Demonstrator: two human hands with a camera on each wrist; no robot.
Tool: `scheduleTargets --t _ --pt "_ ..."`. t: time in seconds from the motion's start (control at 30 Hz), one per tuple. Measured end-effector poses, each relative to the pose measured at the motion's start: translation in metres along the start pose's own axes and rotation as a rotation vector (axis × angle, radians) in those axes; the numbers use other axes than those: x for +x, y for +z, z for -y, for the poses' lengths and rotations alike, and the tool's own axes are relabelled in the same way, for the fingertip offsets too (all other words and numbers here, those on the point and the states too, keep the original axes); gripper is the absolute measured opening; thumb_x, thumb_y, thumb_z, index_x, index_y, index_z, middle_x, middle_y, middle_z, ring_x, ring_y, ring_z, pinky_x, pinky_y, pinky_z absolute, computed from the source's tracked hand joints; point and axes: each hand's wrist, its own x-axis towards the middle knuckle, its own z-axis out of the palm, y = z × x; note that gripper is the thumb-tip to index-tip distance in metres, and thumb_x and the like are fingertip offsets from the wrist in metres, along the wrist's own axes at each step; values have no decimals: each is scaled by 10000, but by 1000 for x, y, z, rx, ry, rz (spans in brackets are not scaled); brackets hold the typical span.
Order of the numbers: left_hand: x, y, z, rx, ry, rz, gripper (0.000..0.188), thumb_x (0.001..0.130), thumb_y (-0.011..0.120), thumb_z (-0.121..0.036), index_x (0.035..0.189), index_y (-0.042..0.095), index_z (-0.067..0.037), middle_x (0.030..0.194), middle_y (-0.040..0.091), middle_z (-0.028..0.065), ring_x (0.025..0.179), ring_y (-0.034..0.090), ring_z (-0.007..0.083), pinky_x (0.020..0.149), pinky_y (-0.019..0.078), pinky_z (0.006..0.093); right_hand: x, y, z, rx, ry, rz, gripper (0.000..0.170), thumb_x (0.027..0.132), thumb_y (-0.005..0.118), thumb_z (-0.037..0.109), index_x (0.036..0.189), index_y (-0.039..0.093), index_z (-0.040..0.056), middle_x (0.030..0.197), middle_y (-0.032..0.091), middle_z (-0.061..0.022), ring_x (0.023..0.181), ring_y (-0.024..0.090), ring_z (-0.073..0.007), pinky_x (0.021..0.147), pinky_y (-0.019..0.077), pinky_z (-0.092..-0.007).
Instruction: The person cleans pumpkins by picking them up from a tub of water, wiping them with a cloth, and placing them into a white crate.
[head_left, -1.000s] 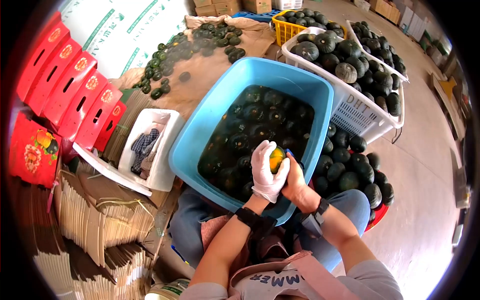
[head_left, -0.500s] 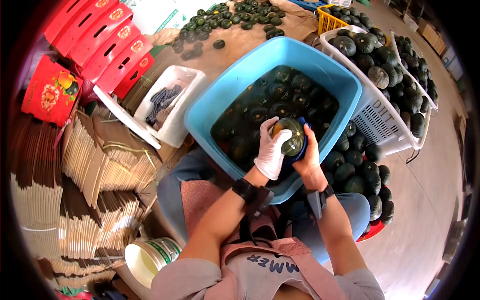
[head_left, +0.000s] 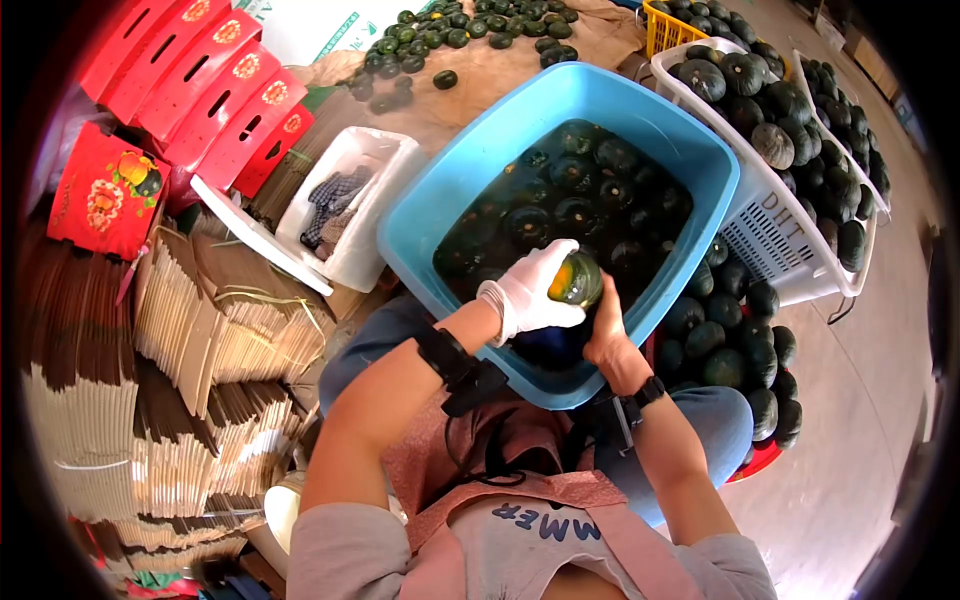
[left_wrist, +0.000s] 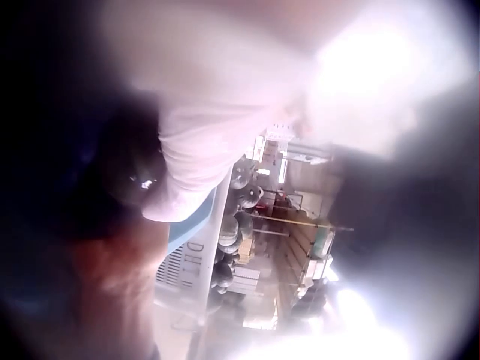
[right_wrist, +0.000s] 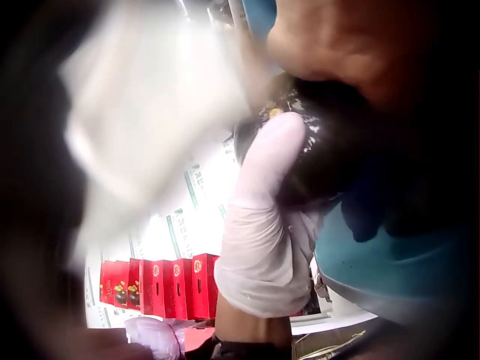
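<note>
A dark green squash (head_left: pixel 582 281) with an orange patch is gripped by my gloved left hand (head_left: pixel 532 291) above the near part of a blue tub (head_left: pixel 414 222). My bare right hand (head_left: pixel 607 327) lies along its right side, with a dark blue cloth (head_left: pixel 552 346) bunched below. In the right wrist view the white glove (right_wrist: pixel 262 214) presses the wet squash (right_wrist: pixel 311 124), and the bare right hand (right_wrist: pixel 345 45) curls over its top beside the blue cloth (right_wrist: pixel 365 202). Glare and blur cover much of the left wrist view, where the glove (left_wrist: pixel 191 139) shows.
Dark water with several squashes fills the tub. Right of it stand a white crate (head_left: pixel 778 232) of squashes and a loose heap (head_left: pixel 725 340). At left are a foam box (head_left: pixel 375 215), red cartons (head_left: pixel 205 85) and stacked cardboard (head_left: pixel 180 320). More squashes lie beyond on a tan cloth (head_left: pixel 600 30).
The squash has turned between my hands, its orange patch facing left now. The left forearm has swung outward, and the blue cloth sits lower than half a second ago. The head view has shifted.
</note>
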Motion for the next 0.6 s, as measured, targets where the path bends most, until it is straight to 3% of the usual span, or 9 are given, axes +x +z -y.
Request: scheduleTargets --t 0.03,0.2,0.27,0.33,0.37,0.4,0.47,0.53,0.6 --pt "2 -5 4 137 289 -92 769 676 784 -212 1337 414 -84 1174 586 197 1097 588 337 934 472 380 4 -1 -5 7 35 29 579 932 372 563 1193 608 104 1120 665 -90 1032 636 -260 947 480 -406" --pt "60 -73 13 -496 -419 -35 626 732 782 -220 1247 464 -60 1241 563 159 1059 621 321 894 534 395 6 3 9 8 136 62 449 924 544 470 1054 640 52 949 682 -100 811 665 -241 781 554 -368" --pt "119 -109 58 -935 49 -289 471 834 701 -278 1183 486 -47 1158 597 110 925 663 293 814 578 343 -1 12 11 -198 -133 -81 247 871 665 268 985 634 51 892 665 -79 790 658 -227 758 554 -341" --pt "164 -128 66 -1420 -137 -984 500 859 684 -324 1231 515 -35 991 662 68 887 657 221 799 562 356 16 -11 12 -225 -237 -152 244 843 672 180 1019 600 28 875 634 -69 788 643 -215 734 544 -330" --pt "183 -117 120 -1314 23 -623 245 883 609 -348 951 558 -118 676 518 11 501 509 148 415 438 309 25 -22 19 -275 -333 -200 278 814 679 93 1053 565 6 858 603 -60 786 628 -203 710 535 -319" --pt "182 -101 114 -1083 -187 -513 199 859 612 -356 841 556 -166 572 429 10 457 423 127 376 328 314 30 -27 32 -290 -348 -202 278 814 679 93 1053 565 6 858 603 -60 786 628 -203 710 535 -319" --pt "170 -63 122 97 -246 -207 355 764 682 -366 938 626 -61 726 602 82 663 587 226 599 494 363 46 -31 57 -412 -287 -333 391 800 657 99 1140 517 -35 1026 592 -136 965 600 -245 821 509 -367" --pt "188 -26 167 101 -678 252 676 595 803 -470 1103 638 -57 1180 603 122 1145 543 273 916 440 397 90 -44 71 -700 -285 -622 535 798 661 144 1242 444 -62 1220 515 -217 1151 510 -287 951 434 -410" --pt "174 7 147 477 -697 177 747 603 817 -441 1224 562 -115 1307 518 139 1292 415 299 955 427 510 132 -50 78 -930 -178 -690 645 791 668 191 1321 381 -40 1345 449 -249 1246 437 -350 997 382 -424"
